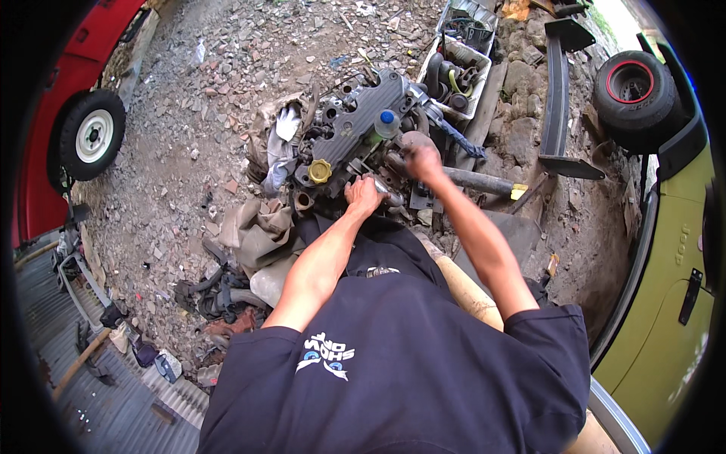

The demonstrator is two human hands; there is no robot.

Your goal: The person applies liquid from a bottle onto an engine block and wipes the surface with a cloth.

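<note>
Two bare hands work on one dark, greasy metal engine block with a ribbed cover (355, 125), which sits directly on the rough ground of gravel and broken stones (204, 113), in the middle of the view just ahead of the person. From the left, crumpled grey-brown cloth rags (261, 227) and a white work glove (287, 121) lie beside the engine; loose cloth so near could catch on a part. The round yellow plastic filler cap (320, 171) stands near the left hand (363, 195), which presses flat with curled fingers on the lower edge of the engine; whether it grips something I cannot tell. I think an oily surface may let this hand slip against sharp metal edges. The right hand (423, 163) is blurred, closed around something small at a round rusty pulley (414, 141), but what it holds is unclear. A sudden release there could hit the knuckles. Further right, a grey steel pipe (480, 181) lies on the stones.
</note>
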